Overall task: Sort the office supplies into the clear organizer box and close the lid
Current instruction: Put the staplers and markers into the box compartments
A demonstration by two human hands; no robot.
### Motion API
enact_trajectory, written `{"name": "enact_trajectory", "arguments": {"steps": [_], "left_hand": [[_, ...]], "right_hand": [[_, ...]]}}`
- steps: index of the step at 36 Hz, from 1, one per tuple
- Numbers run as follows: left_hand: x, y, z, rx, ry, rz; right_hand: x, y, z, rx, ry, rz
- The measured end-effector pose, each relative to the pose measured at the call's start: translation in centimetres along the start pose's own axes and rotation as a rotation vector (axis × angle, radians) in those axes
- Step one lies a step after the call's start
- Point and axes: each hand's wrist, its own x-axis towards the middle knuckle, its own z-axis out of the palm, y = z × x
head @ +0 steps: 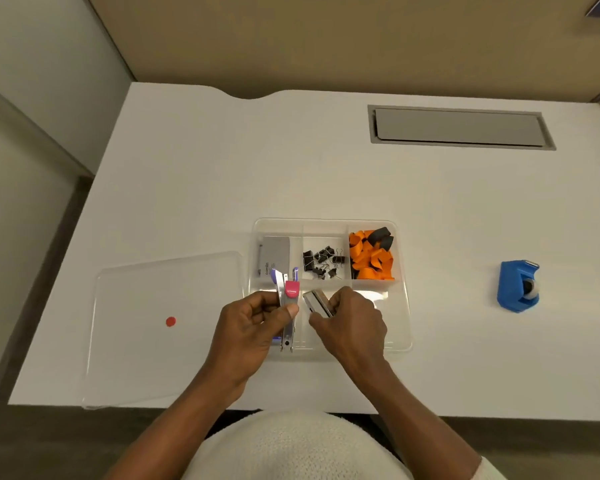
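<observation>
The clear organizer box [400, 327] lies open on the white desk, divided into compartments. My left hand [253, 320] grips a metal stapler [287, 306] with a pink tab, swung open above the box's near left part. My right hand [350, 320] pinches a silvery strip of staples [315, 301] just right of the stapler. A grey staple box [276, 254] lies in the far left compartment, black binder clips [323, 263] in the far middle one, orange and black pieces [371, 256] in the far right one. The clear lid [136, 358] lies flat left of the box.
A blue tape dispenser [518, 285] stands on the desk to the right of the box. A small red dot [170, 321] shows on the lid. A grey cable hatch [459, 128] is set into the desk at the back right.
</observation>
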Motion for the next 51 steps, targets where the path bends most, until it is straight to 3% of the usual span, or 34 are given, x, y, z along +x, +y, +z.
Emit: {"name": "enact_trajectory", "arguments": {"steps": [10, 27, 37, 41, 46, 51], "left_hand": [[1.6, -0.5, -2.4, 0.060, -0.076, -0.009], [2.5, -1.4, -1.7, 0.075, -0.116, -0.046], [2.8, -1.8, -1.4, 0.123, -0.071, -0.046], [2.8, -1.8, -1.1, 0.111, -0.089, -0.062], [2.7, -1.6, -0.3, 0.086, -0.145, -0.114], [2.7, -1.0, 0.7, 0.040, -0.146, -0.118]], "right_hand": [[0.0, -1.9, 2.8, -0.256, 0.026, -0.016], [0.9, -0.5, 3.4, -0.240, -0.112, -0.067], [1.1, 0.5, 2.3, -0.280, -0.066, -0.165], [1.0, 1.2, -0.5, -0.015, 0.086, -0.265], [0.1, 0.3, -3.8, 0.653, -0.130, -0.124], [-1.1, 0.2, -4.8, 0.912, -0.369, -0.034]]}}
